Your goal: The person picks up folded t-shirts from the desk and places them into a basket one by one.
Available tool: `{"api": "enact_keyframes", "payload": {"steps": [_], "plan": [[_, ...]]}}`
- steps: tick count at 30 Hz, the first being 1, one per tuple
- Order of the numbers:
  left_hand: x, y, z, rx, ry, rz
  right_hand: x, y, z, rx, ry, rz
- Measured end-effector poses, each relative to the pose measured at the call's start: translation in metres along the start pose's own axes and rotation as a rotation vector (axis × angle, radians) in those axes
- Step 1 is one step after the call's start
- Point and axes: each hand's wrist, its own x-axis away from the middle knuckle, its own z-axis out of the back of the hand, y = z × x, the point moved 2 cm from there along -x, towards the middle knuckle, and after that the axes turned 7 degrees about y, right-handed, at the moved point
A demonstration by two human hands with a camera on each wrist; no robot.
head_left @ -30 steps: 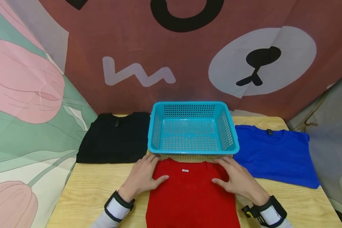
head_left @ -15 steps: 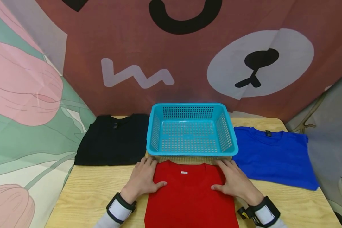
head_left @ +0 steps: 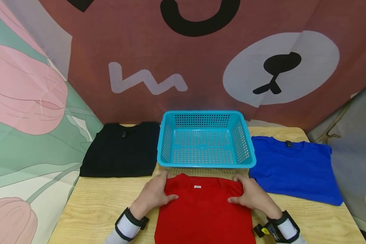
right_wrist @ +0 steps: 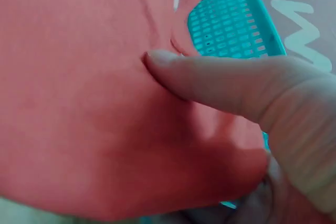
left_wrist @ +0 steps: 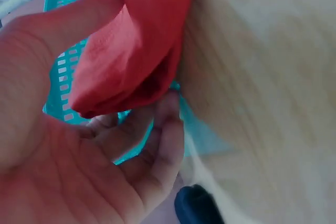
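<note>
A folded red T-shirt (head_left: 204, 213) lies at the front middle of the table, its collar toward the blue basket (head_left: 202, 162). My left hand (head_left: 154, 191) grips its left shoulder corner, thumb on top. In the left wrist view the fingers (left_wrist: 163, 135) curl at the underside of the red cloth (left_wrist: 136, 40). My right hand (head_left: 251, 193) holds the opposite shoulder corner, with the thumb (right_wrist: 210, 80) pressing into the fabric in the right wrist view. The right fingers are mostly hidden behind the shirt's edge.
A folded black T-shirt (head_left: 122, 152) lies left of the basket, and a folded blue T-shirt (head_left: 296, 169) lies to its right. The wooden table (head_left: 103, 203) meets a patterned cloth backdrop (head_left: 140, 44) at the back.
Both hands have curled their fingers round the shirt's shoulder corners, where they earlier lay flatter along its edges. The shirt's collar edge is slightly raised; basket and other shirts stay put.
</note>
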Motion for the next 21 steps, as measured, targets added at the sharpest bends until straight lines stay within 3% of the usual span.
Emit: {"api": "enact_keyframes", "payload": {"steps": [5, 8, 14, 21], "plan": [[0.002, -0.004, -0.002, 0.131, -0.011, 0.078, 0.008, 0.009, 0.001, -0.102, 0.015, -0.105], [0.003, -0.008, -0.004, 0.175, -0.013, 0.117, 0.014, 0.015, -0.001, -0.238, -0.009, -0.174], [0.008, -0.008, -0.006, 0.265, -0.048, 0.140, 0.023, 0.022, -0.009, -0.438, -0.037, -0.198], [0.022, -0.006, -0.007, 0.158, -0.004, 0.142, 0.033, 0.030, -0.010, -0.470, -0.068, -0.199]]}}
